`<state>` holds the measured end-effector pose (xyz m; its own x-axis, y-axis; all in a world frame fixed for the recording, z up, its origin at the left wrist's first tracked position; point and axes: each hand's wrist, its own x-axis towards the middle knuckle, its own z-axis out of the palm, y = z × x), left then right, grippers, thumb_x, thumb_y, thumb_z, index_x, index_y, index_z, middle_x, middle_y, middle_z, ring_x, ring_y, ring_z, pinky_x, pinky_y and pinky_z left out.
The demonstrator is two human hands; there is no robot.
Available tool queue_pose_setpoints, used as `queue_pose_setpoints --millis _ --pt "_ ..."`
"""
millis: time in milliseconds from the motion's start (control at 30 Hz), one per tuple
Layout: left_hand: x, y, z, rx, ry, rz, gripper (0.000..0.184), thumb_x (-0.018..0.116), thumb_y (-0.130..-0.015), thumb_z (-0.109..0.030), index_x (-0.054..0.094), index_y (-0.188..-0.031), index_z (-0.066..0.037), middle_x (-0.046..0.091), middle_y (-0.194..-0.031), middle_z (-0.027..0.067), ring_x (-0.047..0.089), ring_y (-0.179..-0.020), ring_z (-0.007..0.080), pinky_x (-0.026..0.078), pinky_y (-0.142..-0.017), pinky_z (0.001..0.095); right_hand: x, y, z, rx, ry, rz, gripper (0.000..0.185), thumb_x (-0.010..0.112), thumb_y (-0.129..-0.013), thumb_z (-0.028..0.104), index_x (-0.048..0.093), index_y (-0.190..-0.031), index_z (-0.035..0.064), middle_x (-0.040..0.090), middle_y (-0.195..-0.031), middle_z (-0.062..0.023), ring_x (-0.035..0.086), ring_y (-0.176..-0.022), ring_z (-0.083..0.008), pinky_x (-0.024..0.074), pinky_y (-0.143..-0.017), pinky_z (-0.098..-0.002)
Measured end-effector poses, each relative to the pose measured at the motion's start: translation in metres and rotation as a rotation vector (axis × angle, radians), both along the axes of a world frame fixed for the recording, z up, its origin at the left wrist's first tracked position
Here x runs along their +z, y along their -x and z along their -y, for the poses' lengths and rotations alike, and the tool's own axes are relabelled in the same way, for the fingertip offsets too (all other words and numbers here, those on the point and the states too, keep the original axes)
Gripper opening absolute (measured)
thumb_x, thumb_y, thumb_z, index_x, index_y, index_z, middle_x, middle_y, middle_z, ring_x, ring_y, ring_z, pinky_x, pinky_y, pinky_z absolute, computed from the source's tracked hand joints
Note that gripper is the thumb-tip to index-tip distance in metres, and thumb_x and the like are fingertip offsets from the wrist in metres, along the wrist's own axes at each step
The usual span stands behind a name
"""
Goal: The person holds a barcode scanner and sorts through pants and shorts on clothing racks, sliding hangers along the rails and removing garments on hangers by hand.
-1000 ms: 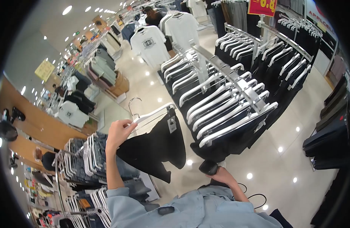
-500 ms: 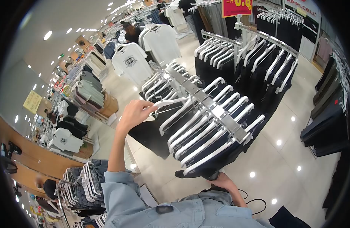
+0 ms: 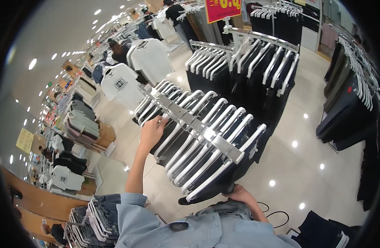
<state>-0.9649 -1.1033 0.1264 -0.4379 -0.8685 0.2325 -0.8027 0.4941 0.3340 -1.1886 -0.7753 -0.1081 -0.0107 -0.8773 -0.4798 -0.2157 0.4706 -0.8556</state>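
My left hand (image 3: 153,131) is at the left side of a metal rail (image 3: 185,118), its fingers closed around a white hanger (image 3: 170,135) close to the bar. Dark garments hang below the white hangers on both sides of this rail. Low at the near end, my right hand (image 3: 240,196) has its fingers closed at the edge of a dark garment (image 3: 214,191); the fingertips are partly hidden by the cloth.
Another rack of black garments (image 3: 256,82) stands just behind, under a red price sign (image 3: 223,10). White T-shirts (image 3: 120,84) hang to the left. Dark trousers (image 3: 346,120) line the right. Denim on hangers (image 3: 95,217) is at lower left. People stand further back.
The hanger in my left hand, earlier held out with its black garment swung aside, now sits in among the others at the rail. My right hand stays low. The view has turned right.
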Motion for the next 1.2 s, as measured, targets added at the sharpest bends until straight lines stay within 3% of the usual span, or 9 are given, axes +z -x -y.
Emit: queue_pose_setpoints --millis 100,233,367,533,733,933,1000,1067,1200 --pt "-0.017 0.002 0.003 -0.002 0.153 -0.081 0.035 0.066 -0.099 -0.035 0.070 -0.113 -0.003 0.072 -0.098 0.0217 0.069 -0.086 0.0413 0.052 -0.076 0.0497 -0.009 -0.004 -0.007 -0.004 0.038 -0.133 0.053 0.083 -0.076 0.046 0.074 -0.104 0.0024 0.075 -0.088 -0.0153 0.074 -0.084 -0.0266 0.0564 -0.081 -0.0396" --pt "-0.013 0.019 -0.043 0.019 0.489 -0.097 0.048 0.066 -0.100 -0.021 0.053 -0.140 0.001 0.054 -0.132 0.0239 0.049 -0.130 0.0429 0.042 -0.106 0.0512 0.010 -0.008 -0.022 -0.048 0.032 -0.157 0.051 0.083 -0.076 0.044 0.074 -0.101 0.0001 0.075 -0.089 -0.0161 0.074 -0.085 -0.0289 0.0563 -0.081 -0.0398" --pt "-0.026 0.030 -0.086 -0.173 0.459 -0.061 0.055 0.063 -0.102 -0.023 0.048 -0.146 0.005 0.045 -0.150 0.0274 0.036 -0.146 0.0440 0.032 -0.120 0.0509 -0.011 -0.020 -0.045 -0.066 -0.051 -0.165 0.051 0.084 -0.076 0.041 0.075 -0.106 0.0004 0.076 -0.096 -0.0188 0.073 -0.092 -0.0317 0.0555 -0.085 -0.0395" --pt "-0.037 0.019 -0.067 -0.249 0.341 -0.016 0.043 0.048 -0.106 -0.018 0.051 -0.144 0.001 0.046 -0.152 0.0261 0.039 -0.146 0.0404 0.039 -0.117 0.0473 0.009 -0.046 -0.080 -0.117 -0.069 -0.113 0.052 0.084 -0.078 0.037 0.073 -0.112 0.0002 0.077 -0.105 -0.0171 0.073 -0.099 -0.0313 0.0547 -0.089 -0.0396" --pt "-0.039 0.019 -0.048 -0.137 0.134 -0.123 0.038 0.051 -0.100 -0.007 0.057 -0.137 -0.003 0.068 -0.110 0.0312 0.067 -0.099 0.0472 0.053 -0.083 0.0562 0.023 -0.075 -0.137 -0.171 -0.057 -0.123 0.047 0.084 -0.083 0.030 0.071 -0.119 0.0023 0.076 -0.103 -0.0149 0.071 -0.096 -0.0266 0.0547 -0.089 -0.0391" --pt "-0.028 0.024 -0.091 -0.199 0.407 -0.376 0.035 0.057 -0.101 -0.012 0.056 -0.132 0.004 0.061 -0.128 0.0272 0.060 -0.117 0.0452 0.051 -0.097 0.0500 0.005 -0.101 -0.209 -0.301 0.011 -0.128 0.045 0.084 -0.083 0.032 0.072 -0.116 0.0019 0.075 -0.096 -0.0114 0.069 -0.085 -0.0197 0.0554 -0.080 -0.0358" --pt "-0.002 0.034 -0.130 -0.221 0.409 -0.524 0.036 0.060 -0.100 -0.012 0.056 -0.131 0.005 0.059 -0.132 0.0261 0.058 -0.123 0.0438 0.047 -0.105 0.0473 0.023 -0.107 -0.222 -0.324 -0.280 -0.111 0.046 0.084 -0.080 0.035 0.073 -0.108 0.0006 0.075 -0.092 -0.0140 0.071 -0.086 -0.0243 0.0548 -0.083 -0.0380" --pt "0.018 0.042 -0.143 -0.320 0.655 -0.546 0.037 0.061 -0.100 -0.015 0.057 -0.133 0.002 0.059 -0.136 0.0218 0.056 -0.128 0.0401 0.042 -0.111 0.0484 0.032 -0.111 -0.230 -0.328 -0.269 -0.107 0.046 0.084 -0.081 0.034 0.072 -0.110 0.0007 0.075 -0.093 -0.0122 0.069 -0.085 -0.0218 0.0547 -0.080 -0.0373" --pt "0.021 0.057 -0.125 -0.549 0.608 -0.353 0.042 0.057 -0.105 -0.029 0.056 -0.142 -0.008 0.055 -0.147 0.0135 0.051 -0.137 0.0333 0.037 -0.117 0.0482 0.034 -0.135 -0.240 -0.340 -0.091 -0.108 0.046 0.085 -0.082 0.034 0.070 -0.111 0.0016 0.072 -0.090 -0.0084 0.064 -0.081 -0.0178 0.0534 -0.076 -0.0364"
